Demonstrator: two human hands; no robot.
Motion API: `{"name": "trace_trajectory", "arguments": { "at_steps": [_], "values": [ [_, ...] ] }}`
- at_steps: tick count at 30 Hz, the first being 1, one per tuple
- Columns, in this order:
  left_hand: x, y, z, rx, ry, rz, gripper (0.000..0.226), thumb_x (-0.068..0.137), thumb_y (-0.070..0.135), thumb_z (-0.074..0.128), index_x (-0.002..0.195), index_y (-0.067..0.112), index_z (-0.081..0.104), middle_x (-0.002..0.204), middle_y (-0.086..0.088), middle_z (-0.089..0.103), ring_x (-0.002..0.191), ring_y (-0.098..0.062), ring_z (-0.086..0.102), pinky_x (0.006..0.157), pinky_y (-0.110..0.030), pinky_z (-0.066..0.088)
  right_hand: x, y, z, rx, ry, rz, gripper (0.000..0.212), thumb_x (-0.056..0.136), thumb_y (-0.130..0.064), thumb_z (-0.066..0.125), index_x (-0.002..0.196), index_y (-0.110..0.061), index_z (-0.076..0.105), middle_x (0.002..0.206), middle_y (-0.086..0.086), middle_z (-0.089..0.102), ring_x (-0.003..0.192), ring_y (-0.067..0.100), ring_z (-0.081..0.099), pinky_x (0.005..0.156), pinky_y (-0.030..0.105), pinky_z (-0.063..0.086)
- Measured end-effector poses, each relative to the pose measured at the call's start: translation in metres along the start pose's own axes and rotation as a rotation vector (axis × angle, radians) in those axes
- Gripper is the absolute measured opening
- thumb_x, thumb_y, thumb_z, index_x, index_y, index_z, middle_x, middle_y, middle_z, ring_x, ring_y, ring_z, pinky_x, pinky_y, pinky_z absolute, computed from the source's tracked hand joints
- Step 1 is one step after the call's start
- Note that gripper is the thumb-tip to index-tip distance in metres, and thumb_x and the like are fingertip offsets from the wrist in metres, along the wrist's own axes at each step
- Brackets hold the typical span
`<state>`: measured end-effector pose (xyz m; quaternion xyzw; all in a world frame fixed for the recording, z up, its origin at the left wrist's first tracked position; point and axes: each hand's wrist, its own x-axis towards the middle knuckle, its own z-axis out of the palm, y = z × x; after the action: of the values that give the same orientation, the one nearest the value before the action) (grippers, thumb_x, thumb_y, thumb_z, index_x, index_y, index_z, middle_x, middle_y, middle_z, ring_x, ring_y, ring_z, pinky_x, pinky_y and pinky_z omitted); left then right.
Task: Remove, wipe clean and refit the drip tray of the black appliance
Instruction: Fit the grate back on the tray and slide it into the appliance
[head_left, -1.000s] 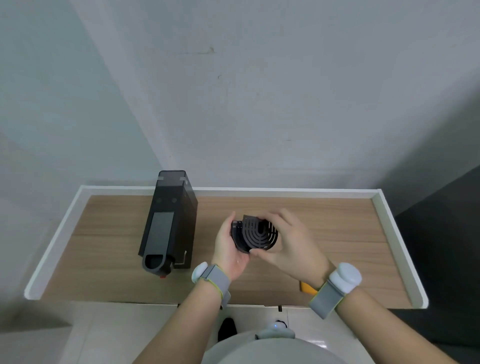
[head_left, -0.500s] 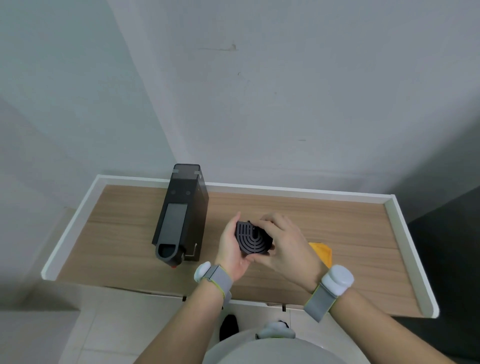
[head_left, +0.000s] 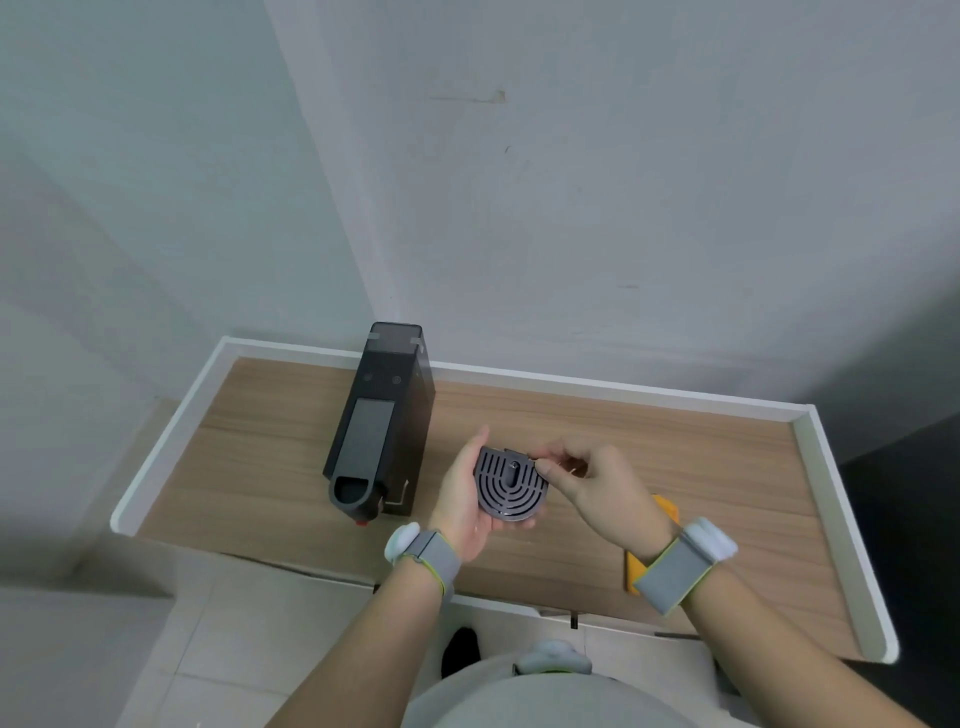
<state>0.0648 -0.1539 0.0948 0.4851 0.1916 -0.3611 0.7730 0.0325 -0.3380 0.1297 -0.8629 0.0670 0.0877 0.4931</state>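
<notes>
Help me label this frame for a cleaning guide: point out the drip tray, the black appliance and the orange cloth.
drip tray (head_left: 511, 491): head view, on its slotted top grille.
black appliance (head_left: 371, 431): head view, on the grey panel of its top face.
orange cloth (head_left: 668, 509): head view, on the corner showing past the right wrist.

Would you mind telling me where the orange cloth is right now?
In the head view, the orange cloth lies on the wooden table toward its right side, near the front edge, mostly hidden under the right hand and wrist.
</notes>
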Motion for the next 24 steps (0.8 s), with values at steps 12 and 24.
{"name": "trace_trajectory", "arguments": {
  "at_steps": [12,24],
  "values": [
    [-0.018,-0.014,-0.019,0.471,0.266,0.476,0.061,0.081,0.051,0.082,0.131,0.029,0.056,0.134,0.001,0.067,0.11,-0.009,0.072,0.072,-0.025,0.062,0.01,0.012,0.016,0.208,0.052,0.098,0.008,0.098,-0.014,0.075,0.099,-0.017,0.083,0.071,-0.018,0.078,0.071,-0.008,0.071,0.076,0.02,0.055],
    [-0.028,-0.034,-0.043,0.901,0.579,0.617,0.073,0.061,0.058,0.087,0.117,0.044,0.042,0.111,0.022,0.047,0.096,0.002,0.054,0.069,-0.009,0.042,0.022,-0.002,0.059,0.086,-0.078,0.078,0.02,0.096,-0.012,0.077,0.089,-0.031,0.08,0.084,-0.007,0.082,0.082,0.013,0.076,0.086,0.037,0.062]
  ]
}}
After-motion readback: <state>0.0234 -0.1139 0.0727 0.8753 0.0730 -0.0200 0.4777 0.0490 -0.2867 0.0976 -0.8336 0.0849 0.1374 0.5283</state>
